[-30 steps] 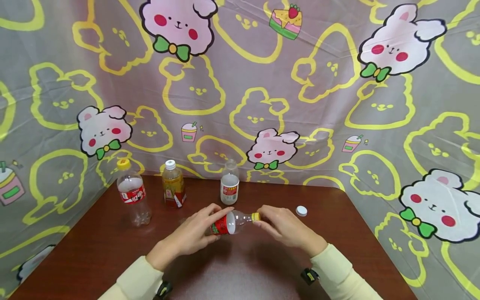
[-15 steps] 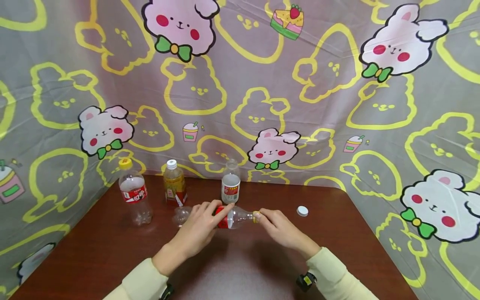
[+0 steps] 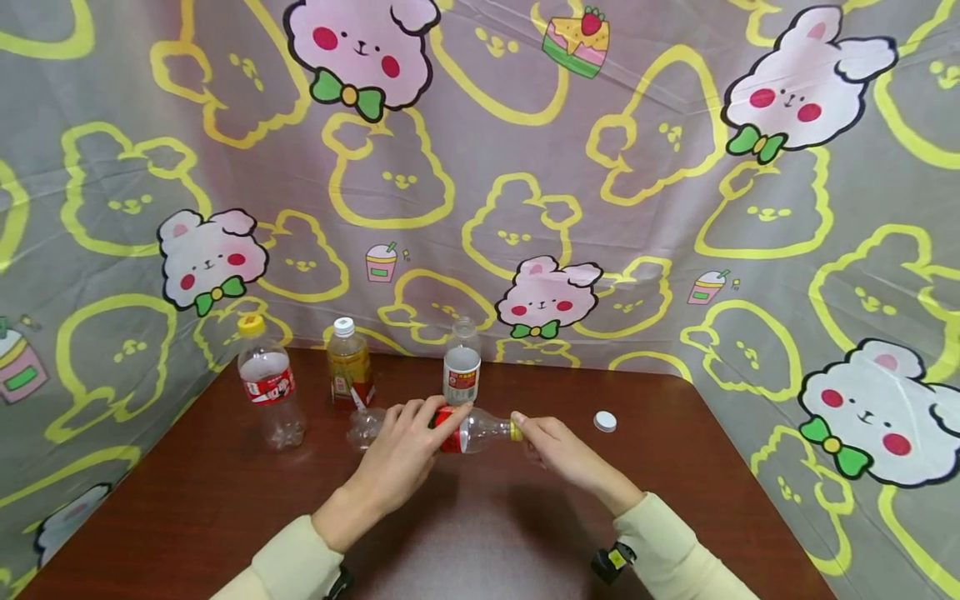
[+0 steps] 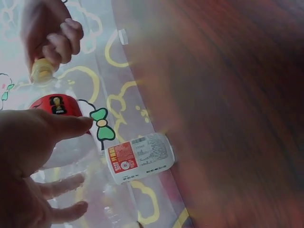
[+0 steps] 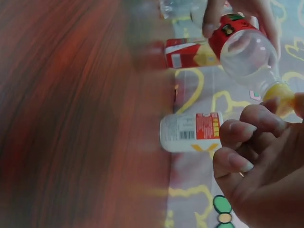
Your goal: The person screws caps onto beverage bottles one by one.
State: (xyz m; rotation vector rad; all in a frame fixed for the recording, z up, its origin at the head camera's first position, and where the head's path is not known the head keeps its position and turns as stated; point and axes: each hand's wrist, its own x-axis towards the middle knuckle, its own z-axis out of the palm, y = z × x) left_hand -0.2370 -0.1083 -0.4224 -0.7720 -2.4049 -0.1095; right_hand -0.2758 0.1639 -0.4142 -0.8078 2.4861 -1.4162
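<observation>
Held sideways above the table is a clear plastic bottle [image 3: 480, 432] with a red label, its neck toward the right. My left hand [image 3: 401, 450] grips it round the label, hiding much of the middle; the clear base sticks out to the left. At the neck, my right hand [image 3: 564, 454] pinches the yellow cap [image 3: 515, 430] between thumb and index finger. The right wrist view shows this cap [image 5: 280, 98] on the bottle mouth, with the other fingers curled beside it. In the left wrist view the red label [image 4: 58, 104] shows beyond my left thumb.
Behind stands an uncapped clear bottle with a white label [image 3: 461, 377]. A white-capped bottle with a yellow and red label [image 3: 351, 371] and a yellow-capped empty bottle [image 3: 270, 392] stand at the left. A loose white cap [image 3: 605, 422] lies at the right. Patterned cloth [image 3: 645, 325] hangs behind the table.
The bottle and left hand have shifted slightly up and right, and the bottle's base now shows left of that hand. My right fingers have changed position around the yellow cap.
</observation>
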